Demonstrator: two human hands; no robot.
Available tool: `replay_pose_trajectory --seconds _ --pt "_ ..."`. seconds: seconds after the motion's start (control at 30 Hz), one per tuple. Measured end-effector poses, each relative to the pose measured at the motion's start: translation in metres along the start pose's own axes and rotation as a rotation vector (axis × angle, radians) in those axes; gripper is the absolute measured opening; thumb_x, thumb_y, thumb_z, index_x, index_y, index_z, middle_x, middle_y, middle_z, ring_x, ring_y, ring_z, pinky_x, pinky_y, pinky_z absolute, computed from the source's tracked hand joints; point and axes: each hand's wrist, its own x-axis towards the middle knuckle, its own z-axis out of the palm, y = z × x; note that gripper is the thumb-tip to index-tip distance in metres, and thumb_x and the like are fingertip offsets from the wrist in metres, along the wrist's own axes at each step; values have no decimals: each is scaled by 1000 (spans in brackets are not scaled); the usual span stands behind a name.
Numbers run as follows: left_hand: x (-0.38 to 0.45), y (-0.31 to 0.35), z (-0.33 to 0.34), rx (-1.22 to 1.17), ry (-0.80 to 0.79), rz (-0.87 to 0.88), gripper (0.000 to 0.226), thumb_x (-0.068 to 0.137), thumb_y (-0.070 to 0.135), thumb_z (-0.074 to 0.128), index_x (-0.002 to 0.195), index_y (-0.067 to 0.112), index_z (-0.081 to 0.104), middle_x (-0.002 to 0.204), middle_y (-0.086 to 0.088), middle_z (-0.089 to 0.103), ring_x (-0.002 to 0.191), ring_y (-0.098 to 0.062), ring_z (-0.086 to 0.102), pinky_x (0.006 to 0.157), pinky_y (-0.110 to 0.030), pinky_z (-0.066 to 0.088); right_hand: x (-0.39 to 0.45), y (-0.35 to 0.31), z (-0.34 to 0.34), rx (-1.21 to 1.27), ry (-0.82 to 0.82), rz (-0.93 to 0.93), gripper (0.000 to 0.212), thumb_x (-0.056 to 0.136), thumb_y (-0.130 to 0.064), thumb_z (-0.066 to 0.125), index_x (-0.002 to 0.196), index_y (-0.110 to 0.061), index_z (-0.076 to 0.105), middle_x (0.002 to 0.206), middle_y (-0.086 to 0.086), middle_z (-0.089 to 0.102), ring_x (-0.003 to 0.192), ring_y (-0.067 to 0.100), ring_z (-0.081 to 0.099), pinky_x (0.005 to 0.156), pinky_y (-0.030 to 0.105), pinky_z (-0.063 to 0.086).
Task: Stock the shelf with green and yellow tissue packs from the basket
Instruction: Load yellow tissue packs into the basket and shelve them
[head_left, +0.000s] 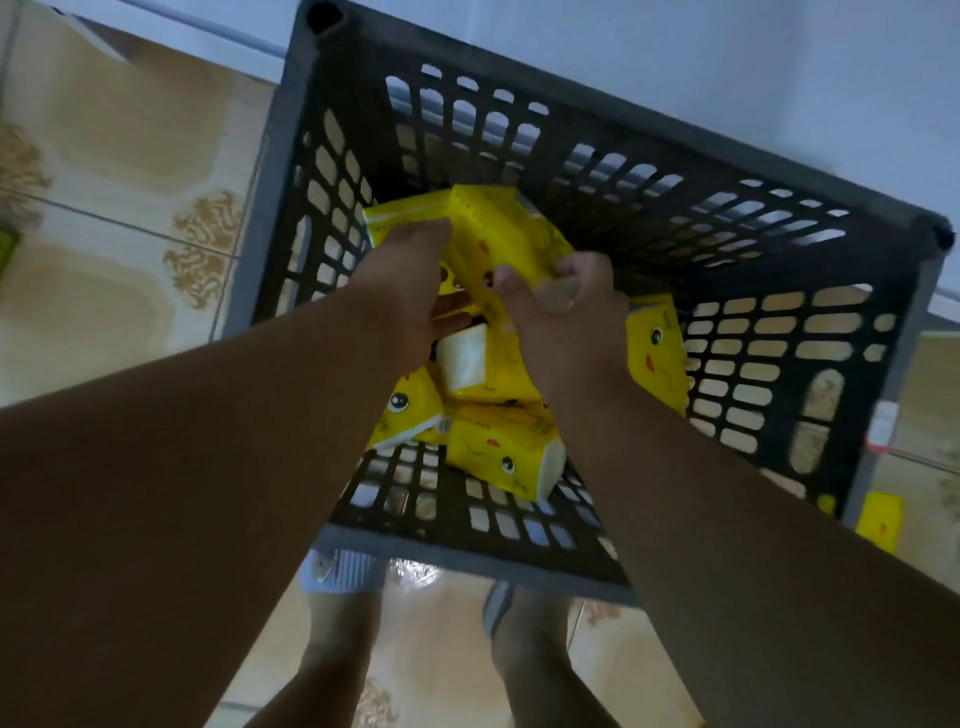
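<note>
A yellow tissue pack (498, 234) is sitting mid-frame inside the dark slatted basket (597, 156), the right hand (558, 306) gripping its near end, the left hand (410, 291) holding its left side with fingers curling underneath; more yellow packs (504, 447) are lying below

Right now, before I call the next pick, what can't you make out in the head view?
- Shelf: outside the frame, so its stock level is unknown.
- Green packs: none visible; the hands and the yellow packs cover part of the basket floor.
- Left hand fingers: hidden under the lifted pack.
- Pack printing: too blurred to read.
- Yellow item outside the basket: cut off by the right forearm.
</note>
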Motion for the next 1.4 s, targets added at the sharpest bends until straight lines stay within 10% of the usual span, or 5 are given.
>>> replay_pose_trajectory --seconds 0.43,0.63,0.77,0.9,1.4 --pt "-269 55 -18 423 254 564 68 73 27 79 127 39 40 104 14 58 79 -1 58 55 -17 49 -209 -132 -116 80 65 40 27 96 -48 50 97 -22 54 94 0 62 87 21 59 69 32 42" --pt "-433 88 -31 783 147 936 78 67 40 83 135 21 49 123 -1 54 112 -18 52 88 -27 43 -306 -242 -217 439 77 28 81 70 -81 40 121 -20 57 103 -1 67 93 17 66 82 45 55" --pt "-527 104 -42 911 123 1283 80 63 25 85 133 22 47 128 -10 50 115 -33 53 92 -37 47 -379 -276 -286 570 95 -60 99 57 -79 60 142 -34 35 100 -26 60 88 -13 62 71 18 56" --pt "-604 113 -35 1057 70 1552 73 69 37 73 136 23 51 141 -11 50 126 -36 50 100 -53 43 -437 -293 -339 614 126 -153 84 66 -67 71 138 -44 34 124 -5 60 109 10 62 94 36 53" --pt "-806 21 63 1016 -38 1929 80 68 46 84 138 25 50 147 -5 42 136 -31 41 107 -48 40 -589 -202 -554 986 300 -225 49 65 -42 60 114 -41 54 111 0 59 100 27 61 85 52 56"
